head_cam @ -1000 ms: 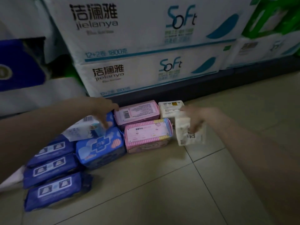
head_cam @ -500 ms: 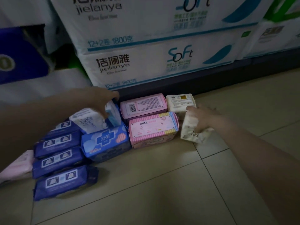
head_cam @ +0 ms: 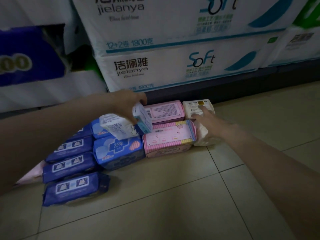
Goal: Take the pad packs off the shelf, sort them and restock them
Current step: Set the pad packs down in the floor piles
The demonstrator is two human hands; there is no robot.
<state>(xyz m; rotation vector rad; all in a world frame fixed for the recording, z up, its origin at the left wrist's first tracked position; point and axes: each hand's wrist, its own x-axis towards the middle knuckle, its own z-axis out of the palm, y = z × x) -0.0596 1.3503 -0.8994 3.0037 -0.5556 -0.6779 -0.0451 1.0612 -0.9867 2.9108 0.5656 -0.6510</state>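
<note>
Pad packs lie in rows on the tiled floor before the shelf. My left hand point(head_cam: 129, 105) grips a white and light-blue pack point(head_cam: 121, 126), tilted above a blue pack point(head_cam: 119, 149). Two pink packs sit side by side, the front one point(head_cam: 168, 137) striped, the rear one point(head_cam: 166, 110) against the shelf base. My right hand point(head_cam: 207, 123) is closed on a cream pack point(head_cam: 206, 140) standing on the floor right of the front pink pack. Another cream pack point(head_cam: 198, 107) lies behind it. Several dark blue packs point(head_cam: 71, 187) lie at the left.
Large white tissue-roll bales point(head_cam: 164, 70) fill the bottom shelf above a dark base point(head_cam: 242, 80). A blue bale point(head_cam: 26, 54) sits at the left. A pale pink pack point(head_cam: 32, 175) peeks out under my left forearm. Beige floor tiles point(head_cam: 173, 196) stretch in front.
My right hand has set the cream pack down beside the front pink pack. My left hand has carried the white and blue pack slightly right. The view has moved closer.
</note>
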